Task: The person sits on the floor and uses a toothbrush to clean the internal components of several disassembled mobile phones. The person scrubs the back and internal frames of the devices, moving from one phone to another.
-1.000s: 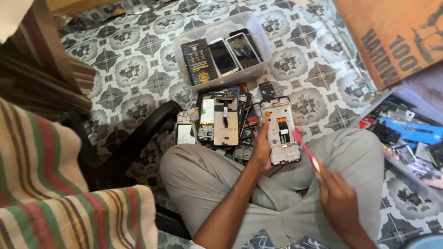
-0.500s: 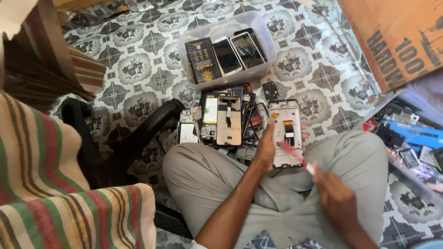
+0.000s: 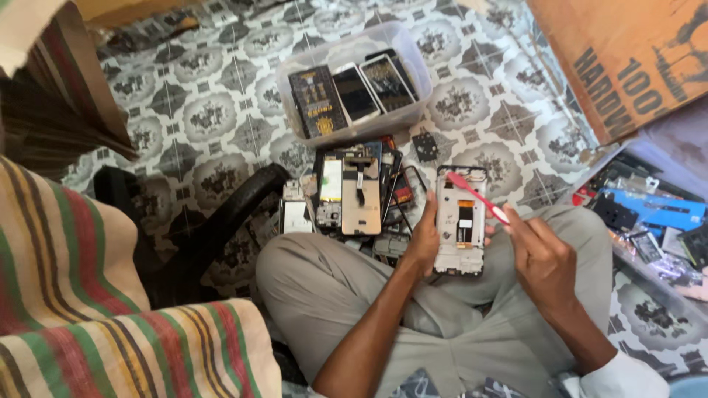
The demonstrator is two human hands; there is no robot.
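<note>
Patterned tile floor [image 3: 221,110] under me. On it: clear plastic tub [image 3: 413,70], pile of opened phones [image 3: 354,195] by my knees, small dark part [image 3: 425,146], probably a cover, cardboard box [image 3: 627,59] at right.

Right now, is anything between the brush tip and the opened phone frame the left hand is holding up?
Nothing visible. The left hand grips the opened phone frame by its edge, clear of its face. The right hand holds the pink brush, whose tip already lies against the frame's upper end.
</note>
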